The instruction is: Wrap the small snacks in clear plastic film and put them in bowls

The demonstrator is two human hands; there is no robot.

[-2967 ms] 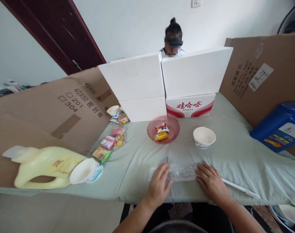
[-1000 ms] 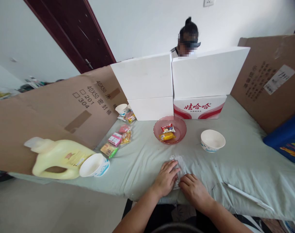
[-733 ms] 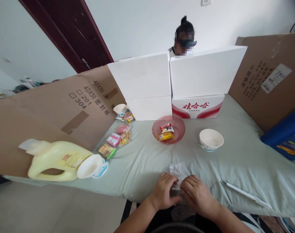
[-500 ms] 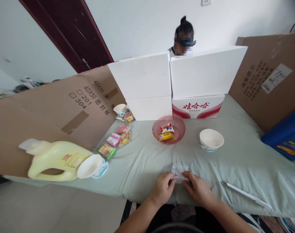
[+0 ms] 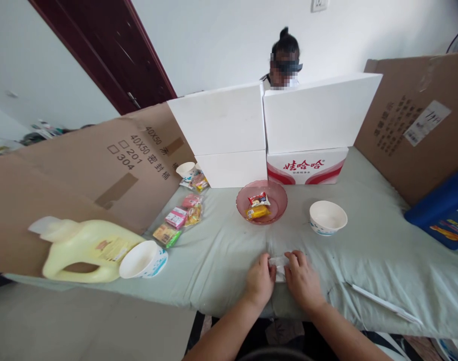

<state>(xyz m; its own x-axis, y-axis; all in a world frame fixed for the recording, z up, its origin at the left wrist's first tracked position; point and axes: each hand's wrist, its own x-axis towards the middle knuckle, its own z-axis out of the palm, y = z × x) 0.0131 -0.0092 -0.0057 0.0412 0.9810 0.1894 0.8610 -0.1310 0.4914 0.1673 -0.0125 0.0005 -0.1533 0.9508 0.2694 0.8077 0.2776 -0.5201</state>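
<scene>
Between my hands, a small piece of clear plastic, perhaps a bag [image 5: 279, 266], lies on the green cloth near the table's front edge. My left hand [image 5: 260, 282] grips its left side with closed fingers. On its right side, my right hand [image 5: 303, 282] has its fingers bent and pressed on the plastic. Beyond them stands a pink glass bowl [image 5: 279, 203] holding a red-and-white packet [image 5: 259, 199] and a yellow-wrapped snack [image 5: 257, 212]. To the right of that bowl is a white paper bowl [image 5: 328, 216].
Several packaged snacks [image 5: 176, 217] lie to the left, near a tipped paper bowl [image 5: 138, 260] and a yellow jug [image 5: 86, 250]. A white pen-like stick [image 5: 387, 303] lies at right. Boxes [image 5: 307, 165] wall the back; a person [image 5: 285, 57] is behind. A blue container [image 5: 445, 210] stands right.
Both hands have shifted slightly forward, with their fingers now further over the plastic. The plastic looks more folded and less of it shows. The bowls and snacks have stayed put.
</scene>
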